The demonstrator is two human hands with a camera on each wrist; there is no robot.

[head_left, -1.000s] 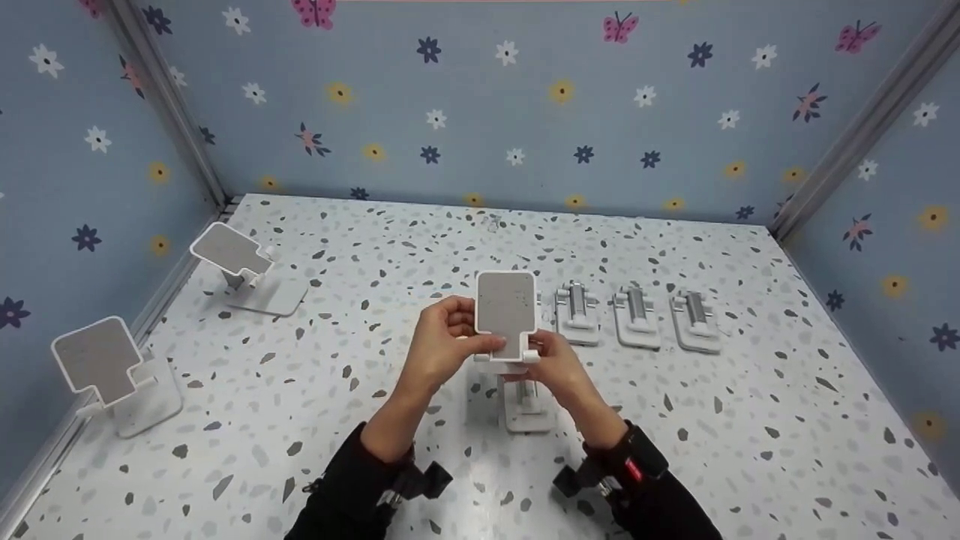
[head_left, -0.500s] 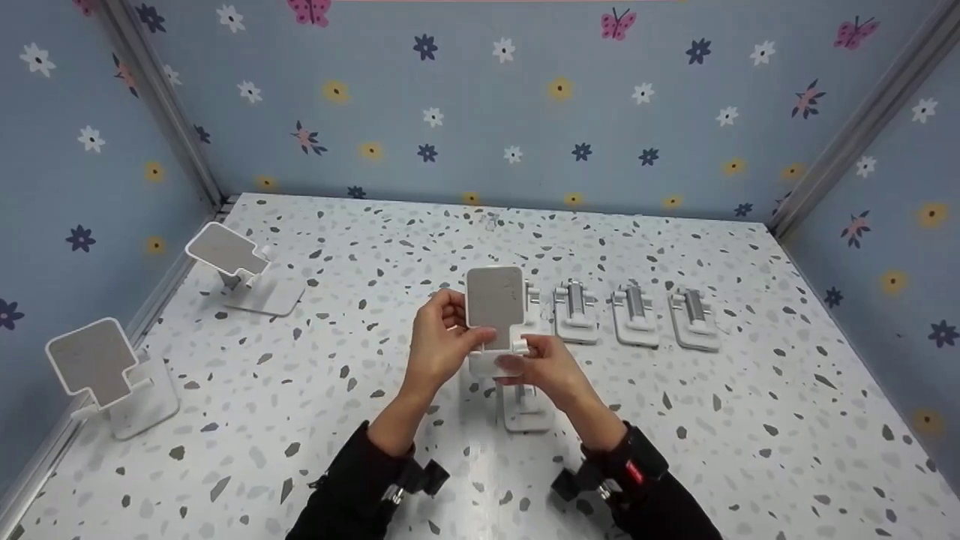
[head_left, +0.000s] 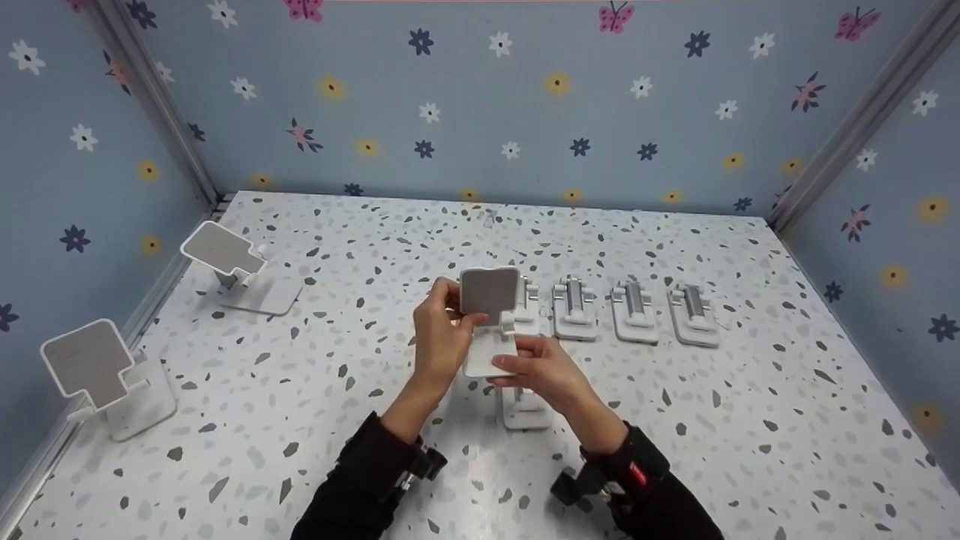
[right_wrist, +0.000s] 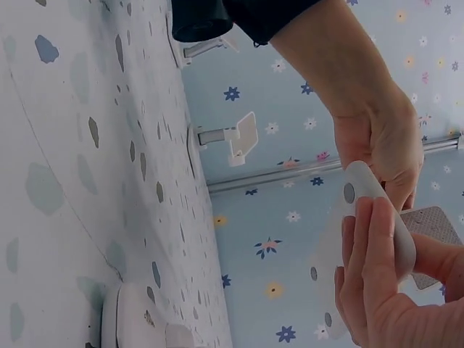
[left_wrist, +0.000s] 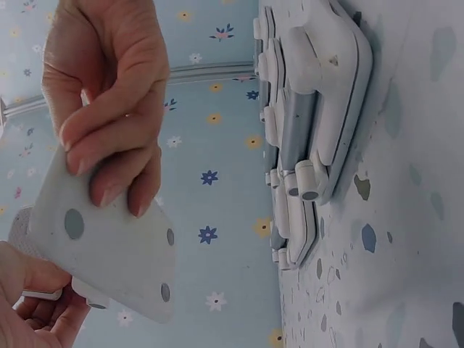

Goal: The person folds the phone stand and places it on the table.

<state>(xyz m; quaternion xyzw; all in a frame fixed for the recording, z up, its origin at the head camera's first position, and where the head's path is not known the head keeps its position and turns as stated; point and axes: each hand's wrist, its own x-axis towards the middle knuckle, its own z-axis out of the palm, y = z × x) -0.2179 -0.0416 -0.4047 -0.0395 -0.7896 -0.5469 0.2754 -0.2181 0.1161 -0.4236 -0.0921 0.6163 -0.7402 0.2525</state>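
Observation:
A white phone stand [head_left: 489, 292] with a grey pad is held up above the table between both hands. My left hand [head_left: 441, 341] pinches its padded plate near the lower edge, thumb in front. My right hand [head_left: 546, 367] grips the flat base, thumb on one face and fingers on the other. In the left wrist view the underside of the base [left_wrist: 109, 239] shows round grey feet. The padded plate stands unfolded at an angle to the base. Below the hands lies a folded phone stand [head_left: 527, 418], partly hidden by my right hand.
Several folded phone stands [head_left: 634, 311] lie in a row at the back right. Two unfolded stands are at the left: one farther back [head_left: 225, 251], one nearer [head_left: 90, 367] by the left wall. Flowered panels [head_left: 480, 97] enclose the speckled table [head_left: 360, 465].
The held stand has shifted slightly left. Its padded plate has tipped back and its base has swung down and forward, showing more of its face. My right thumb has moved onto the base.

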